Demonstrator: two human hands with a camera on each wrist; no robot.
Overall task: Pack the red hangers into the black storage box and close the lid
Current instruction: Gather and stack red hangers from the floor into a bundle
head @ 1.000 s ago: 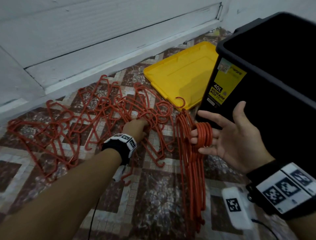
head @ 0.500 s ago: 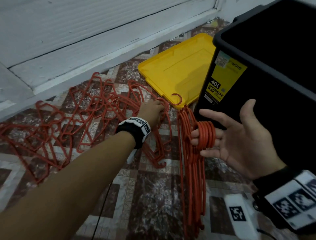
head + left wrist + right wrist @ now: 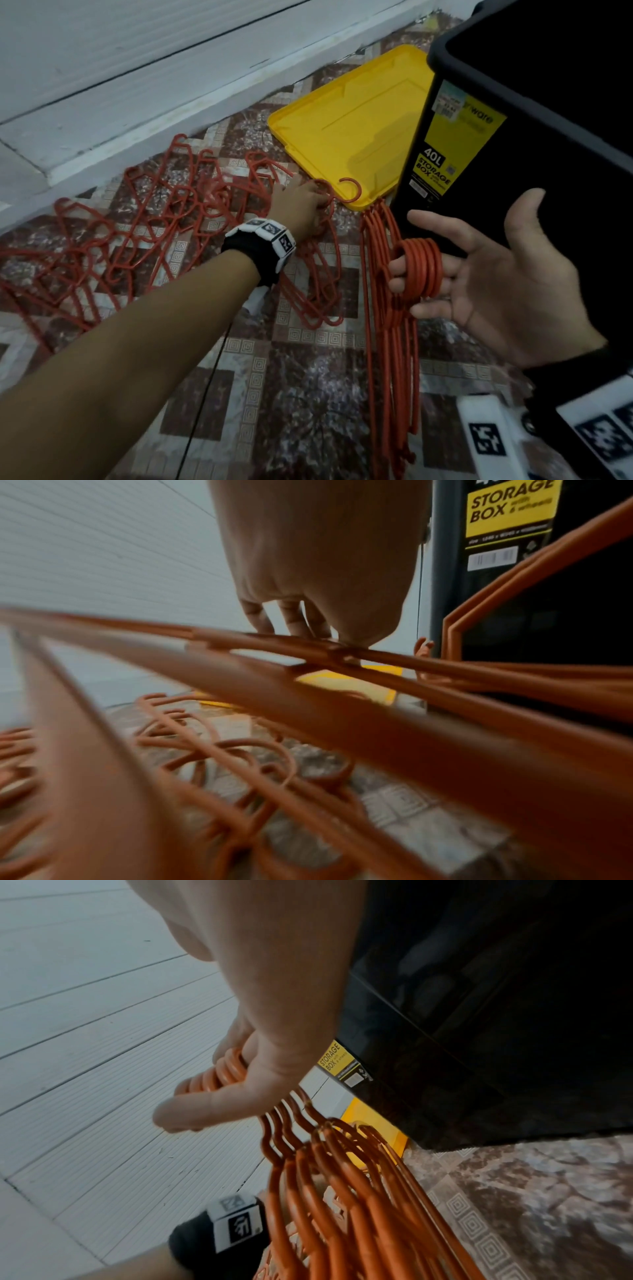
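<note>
Patterned floor tiles point(image 3: 308, 394) fill the lower half of the head view, with white boards point(image 3: 137, 68) across the top. Loose red hangers point(image 3: 137, 233) lie scattered at centre left. At their right edge the left hand point(image 3: 301, 209) reaches in, fingers curled round one hanger point(image 3: 329, 240) whose hook point(image 3: 352, 192) lies over the corner of the yellow lid point(image 3: 349, 130) – the lid lies flat on the tiles at upper centre. At the right, the black storage box point(image 3: 565, 154) stands open. Just before it the right hand point(image 3: 507, 284) is spread, palm up, with a bunch of hangers point(image 3: 394, 359) hung by their hooks over its middle fingers point(image 3: 397, 270) and trailing down to the bottom edge.
</note>
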